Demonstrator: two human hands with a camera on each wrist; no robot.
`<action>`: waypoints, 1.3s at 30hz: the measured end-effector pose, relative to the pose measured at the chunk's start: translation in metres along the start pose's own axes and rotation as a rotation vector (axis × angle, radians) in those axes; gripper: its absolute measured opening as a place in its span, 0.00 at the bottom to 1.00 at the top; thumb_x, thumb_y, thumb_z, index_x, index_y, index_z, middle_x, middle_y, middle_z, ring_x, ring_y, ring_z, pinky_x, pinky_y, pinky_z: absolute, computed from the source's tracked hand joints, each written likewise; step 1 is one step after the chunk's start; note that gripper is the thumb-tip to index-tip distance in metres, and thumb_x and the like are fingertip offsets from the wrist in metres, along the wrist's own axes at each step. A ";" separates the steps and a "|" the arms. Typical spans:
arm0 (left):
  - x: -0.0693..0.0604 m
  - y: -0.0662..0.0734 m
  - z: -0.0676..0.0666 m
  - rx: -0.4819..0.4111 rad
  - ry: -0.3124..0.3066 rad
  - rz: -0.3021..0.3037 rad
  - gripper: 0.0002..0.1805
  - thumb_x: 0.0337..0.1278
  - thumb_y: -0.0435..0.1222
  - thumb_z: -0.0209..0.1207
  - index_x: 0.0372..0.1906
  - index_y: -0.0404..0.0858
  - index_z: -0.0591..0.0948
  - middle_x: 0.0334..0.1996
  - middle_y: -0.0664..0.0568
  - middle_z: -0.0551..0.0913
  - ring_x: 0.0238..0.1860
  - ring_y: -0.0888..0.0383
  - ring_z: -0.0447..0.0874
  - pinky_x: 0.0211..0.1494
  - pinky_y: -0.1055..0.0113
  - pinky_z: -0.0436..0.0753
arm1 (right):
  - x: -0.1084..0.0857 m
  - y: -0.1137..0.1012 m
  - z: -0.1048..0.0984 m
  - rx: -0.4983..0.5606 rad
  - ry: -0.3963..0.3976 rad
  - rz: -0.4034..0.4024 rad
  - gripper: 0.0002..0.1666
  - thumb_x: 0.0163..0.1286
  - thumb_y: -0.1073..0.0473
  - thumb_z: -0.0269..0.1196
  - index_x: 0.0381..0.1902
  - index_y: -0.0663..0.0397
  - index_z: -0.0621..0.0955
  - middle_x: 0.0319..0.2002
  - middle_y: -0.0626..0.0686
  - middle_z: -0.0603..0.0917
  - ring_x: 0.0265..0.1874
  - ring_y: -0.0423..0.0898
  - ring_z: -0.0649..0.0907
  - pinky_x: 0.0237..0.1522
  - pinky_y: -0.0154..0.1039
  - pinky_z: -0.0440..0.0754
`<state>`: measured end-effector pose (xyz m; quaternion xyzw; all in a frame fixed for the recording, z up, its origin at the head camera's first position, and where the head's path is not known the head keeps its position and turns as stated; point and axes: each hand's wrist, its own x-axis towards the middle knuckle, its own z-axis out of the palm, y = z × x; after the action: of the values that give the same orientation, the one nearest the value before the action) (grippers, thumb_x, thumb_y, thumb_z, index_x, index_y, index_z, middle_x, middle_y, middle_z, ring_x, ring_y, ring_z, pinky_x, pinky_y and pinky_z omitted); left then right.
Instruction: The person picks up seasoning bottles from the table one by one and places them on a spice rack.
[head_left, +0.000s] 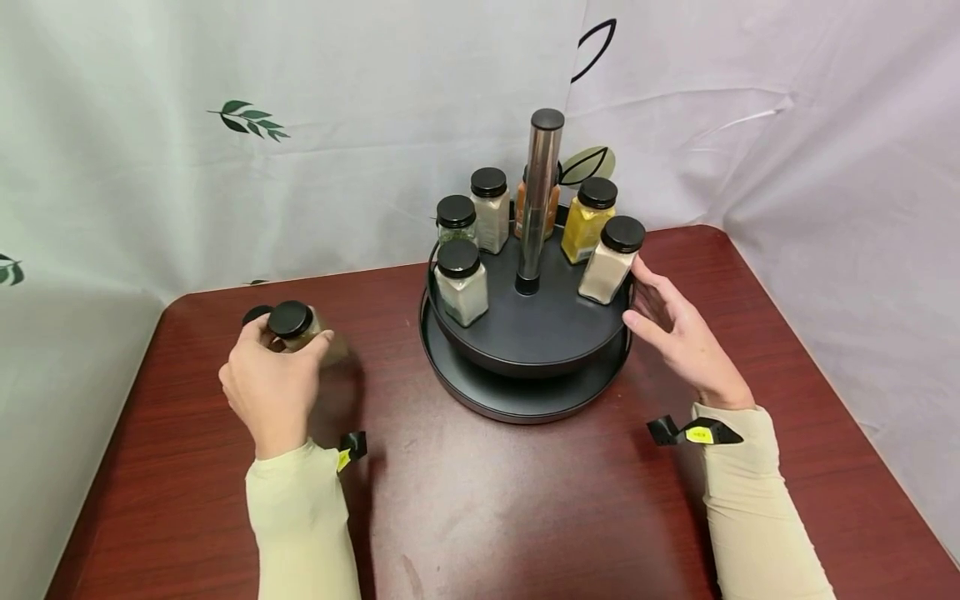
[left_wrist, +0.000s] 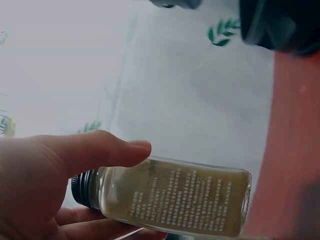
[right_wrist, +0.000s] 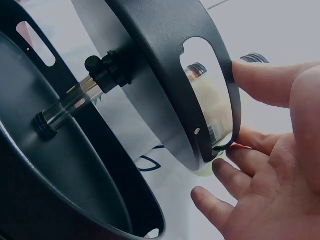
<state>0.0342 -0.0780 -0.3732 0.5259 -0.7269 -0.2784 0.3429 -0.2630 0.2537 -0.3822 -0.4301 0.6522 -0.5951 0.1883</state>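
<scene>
My left hand [head_left: 273, 379] grips a square glass spice jar [head_left: 295, 321] with a black lid over the left side of the table. In the left wrist view, the jar [left_wrist: 175, 197] shows brownish-green contents and white print, with my thumb along its side. Beside it a second black lid [head_left: 257, 313] shows, its jar mostly hidden by the hand. My right hand [head_left: 686, 346] touches the rim of a black two-tier spice rack's upper tray [head_left: 525, 337]. Seen from the right wrist, thumb and fingertips rest at the rim near a handle cutout, fingers spread. A jar with pale beige contents [head_left: 606, 271] stands just inside that rim.
The upper tray also bears a white-filled jar [head_left: 462, 296], a yellow jar [head_left: 587, 229], an orange jar [head_left: 523, 204] and others around a metal post [head_left: 540, 192]. Below is the lower tray [head_left: 517, 407]. White curtains [head_left: 360, 125] border the red-brown table [head_left: 480, 517].
</scene>
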 end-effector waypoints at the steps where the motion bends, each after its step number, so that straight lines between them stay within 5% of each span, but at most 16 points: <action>1: -0.001 0.002 -0.001 -0.017 0.012 0.011 0.35 0.44 0.48 0.74 0.61 0.40 0.82 0.47 0.43 0.88 0.54 0.42 0.79 0.61 0.48 0.68 | 0.000 0.000 0.000 0.012 0.001 0.003 0.39 0.74 0.73 0.56 0.78 0.63 0.56 0.80 0.58 0.52 0.78 0.49 0.54 0.71 0.29 0.60; 6: -0.007 0.011 -0.008 -0.089 0.069 0.064 0.30 0.42 0.46 0.76 0.56 0.44 0.85 0.42 0.46 0.90 0.40 0.59 0.83 0.61 0.59 0.66 | 0.002 0.001 -0.001 0.040 0.015 0.039 0.41 0.72 0.72 0.59 0.78 0.61 0.57 0.79 0.58 0.54 0.78 0.49 0.56 0.72 0.34 0.60; 11: -0.014 0.017 -0.013 -0.120 0.104 0.094 0.28 0.40 0.45 0.77 0.53 0.47 0.87 0.38 0.48 0.90 0.29 0.73 0.77 0.56 0.62 0.68 | 0.004 0.001 -0.002 0.009 0.010 0.110 0.45 0.71 0.69 0.62 0.80 0.52 0.56 0.79 0.55 0.56 0.77 0.50 0.58 0.71 0.33 0.62; 24: -0.037 0.034 -0.016 -0.238 0.170 0.151 0.25 0.39 0.40 0.78 0.50 0.54 0.88 0.36 0.62 0.87 0.36 0.70 0.82 0.40 0.77 0.76 | 0.007 0.000 -0.007 -0.016 -0.021 0.155 0.49 0.69 0.68 0.64 0.81 0.48 0.53 0.79 0.53 0.54 0.78 0.50 0.56 0.69 0.29 0.63; 39: -0.058 0.056 -0.009 -0.324 0.162 0.285 0.28 0.38 0.36 0.78 0.52 0.55 0.88 0.39 0.61 0.89 0.38 0.69 0.82 0.43 0.78 0.79 | 0.006 -0.004 -0.003 -0.003 -0.021 0.180 0.51 0.68 0.68 0.65 0.81 0.48 0.52 0.79 0.54 0.54 0.77 0.48 0.57 0.70 0.32 0.63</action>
<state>0.0218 -0.0071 -0.3364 0.3765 -0.7097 -0.2973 0.5160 -0.2675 0.2507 -0.3760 -0.3763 0.6870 -0.5703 0.2473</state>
